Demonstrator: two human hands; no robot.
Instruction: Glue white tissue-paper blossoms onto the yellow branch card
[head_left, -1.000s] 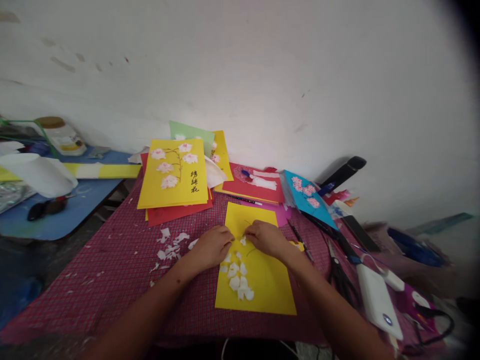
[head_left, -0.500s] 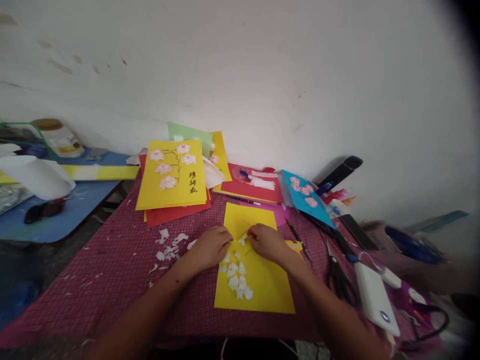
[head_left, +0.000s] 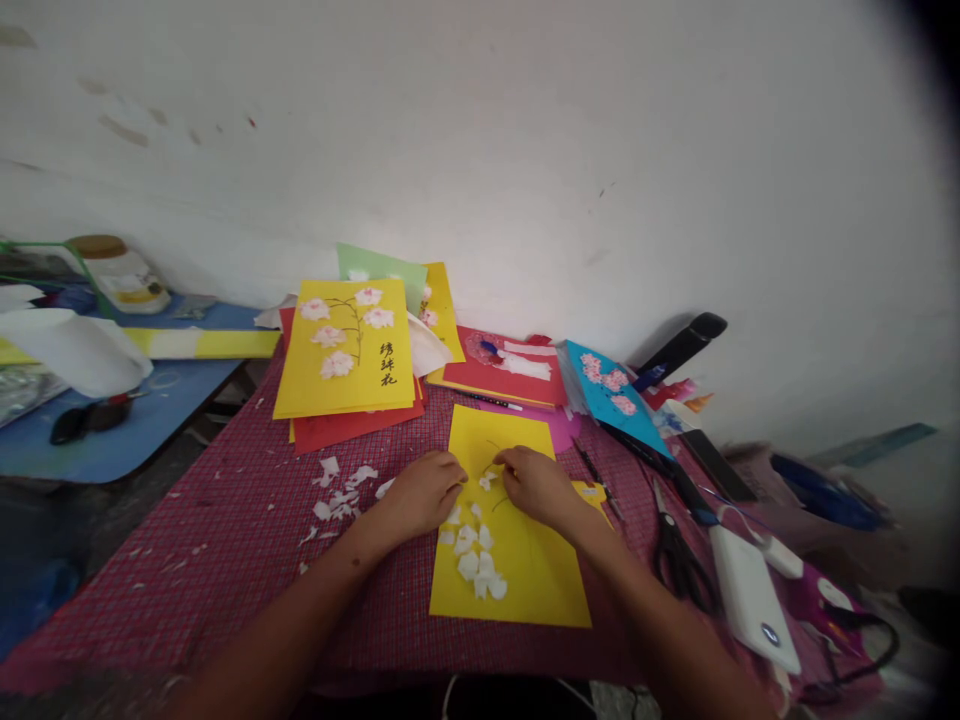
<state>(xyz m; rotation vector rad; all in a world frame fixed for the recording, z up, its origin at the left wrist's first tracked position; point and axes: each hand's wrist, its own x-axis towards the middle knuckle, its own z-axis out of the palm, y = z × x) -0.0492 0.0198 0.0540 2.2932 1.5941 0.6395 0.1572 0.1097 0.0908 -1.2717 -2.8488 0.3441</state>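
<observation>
A yellow sheet of paper (head_left: 532, 590) lies on the checked cloth before me, with thin drawn stems on its upper half. My left hand (head_left: 424, 493) rests at the sheet's left edge, fingers curled and pressed together; whatever they hold is hidden. Over the stems, my right hand (head_left: 538, 487) is closed in a pinch beside a small cluster of white paper bits (head_left: 487, 481). I cannot make out anything between its fingertips. Several torn white paper pieces (head_left: 480, 570) sit on the lower left of the sheet, below my left hand.
White scraps (head_left: 341, 500) lie on the cloth at left. Behind stands a yellow card with pink flowers (head_left: 345, 350), near a red card (head_left: 517, 370) and a blue card (head_left: 611, 395). Scissors (head_left: 681, 555), a pen (head_left: 596, 475) and a white power bank (head_left: 754, 595) are at right.
My right hand has shifted very slightly at the white bits, and the small cluster there shows a little more. My left hand stays in place.
</observation>
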